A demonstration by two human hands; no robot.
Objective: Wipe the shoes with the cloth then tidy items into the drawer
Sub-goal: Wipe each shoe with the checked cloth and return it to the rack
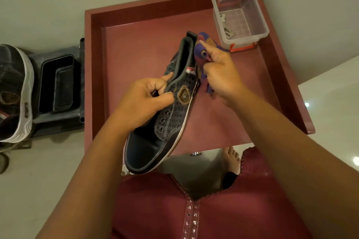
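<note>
Two hands work above the open red drawer (97,48). The left hand (143,101) has its thumb and fingers pinched closed on the collar of a dark shoe (169,114), held tilted over the drawer's middle, toe toward the person. The shoe's side carries a gold shield-shaped badge; its writing is too small to read. The right hand (219,72) grips a bunched purple and orange cloth (202,48), fingers curled around it, pressed against the shoe's heel. A clear plastic box (240,17) sits in the drawer's far right corner. Left of the drawer, the second shoe (17,91) rests beside a black tray (58,85).
</note>
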